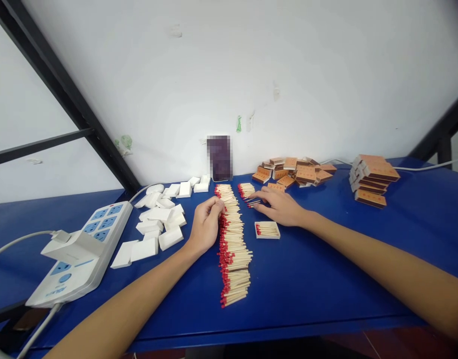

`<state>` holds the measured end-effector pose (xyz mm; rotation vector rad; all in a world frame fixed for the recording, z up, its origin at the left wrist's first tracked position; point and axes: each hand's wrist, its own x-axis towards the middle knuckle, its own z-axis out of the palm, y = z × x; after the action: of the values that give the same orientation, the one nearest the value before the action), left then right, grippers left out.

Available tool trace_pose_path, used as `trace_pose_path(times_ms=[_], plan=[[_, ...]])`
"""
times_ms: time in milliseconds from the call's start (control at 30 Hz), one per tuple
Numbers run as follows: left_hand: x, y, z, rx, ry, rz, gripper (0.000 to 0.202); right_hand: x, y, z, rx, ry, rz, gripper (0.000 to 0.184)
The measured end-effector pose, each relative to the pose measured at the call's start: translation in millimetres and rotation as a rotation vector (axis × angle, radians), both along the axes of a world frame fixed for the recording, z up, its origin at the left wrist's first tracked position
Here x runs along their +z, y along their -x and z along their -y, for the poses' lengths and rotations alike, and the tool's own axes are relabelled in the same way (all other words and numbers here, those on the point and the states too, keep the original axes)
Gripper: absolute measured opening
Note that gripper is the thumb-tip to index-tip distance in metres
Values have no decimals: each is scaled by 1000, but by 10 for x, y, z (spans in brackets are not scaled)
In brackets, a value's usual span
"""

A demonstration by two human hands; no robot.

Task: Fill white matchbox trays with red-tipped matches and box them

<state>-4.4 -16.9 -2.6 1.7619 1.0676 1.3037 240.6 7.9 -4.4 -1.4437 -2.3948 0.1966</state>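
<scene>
Two bare forearms reach in from the nr edge of a blue table [326, 294], w/ a long row of matches [234, 239] running away btwn them, red heads to L. Just R of the row sits a small white tray [267, 237], part filled w/ matches. L hand [205, 224] is curled nearly closed at the row's L side, thumb against the bent index finger, touching the heads; can't tell if it pinches any. R hand [279, 203] is half open, palm down, fingers spread; its fingertips are at a few loose sticks below a small match group [246, 190], beyond the tray; no firm grip visible. Far L on the table: a white power strip [87, 276] w/ blue sockets & an adapter [77, 248] plugged in; nearer the L hand, scattered white trays [144, 249]. Back R: a loose heap of orange-brown matchboxes [306, 173], then a leaning stack [378, 169] of same. A dark, pixelated rectangle [221, 157] stands by the scuffed white wall [307, 75], betw. black frame bars [72, 89]. Tabletop smooth, slightly glossy; matchsticks thin, pale, wood-like; trays rectangular, card-like.
</scene>
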Motion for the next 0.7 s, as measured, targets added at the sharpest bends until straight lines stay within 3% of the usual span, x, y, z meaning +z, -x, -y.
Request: trace_pose_path(times_ms=[700], plan=[[34,-15,31,-6,9,-6,31,-79,-47,-53,56,-63,-72,33]])
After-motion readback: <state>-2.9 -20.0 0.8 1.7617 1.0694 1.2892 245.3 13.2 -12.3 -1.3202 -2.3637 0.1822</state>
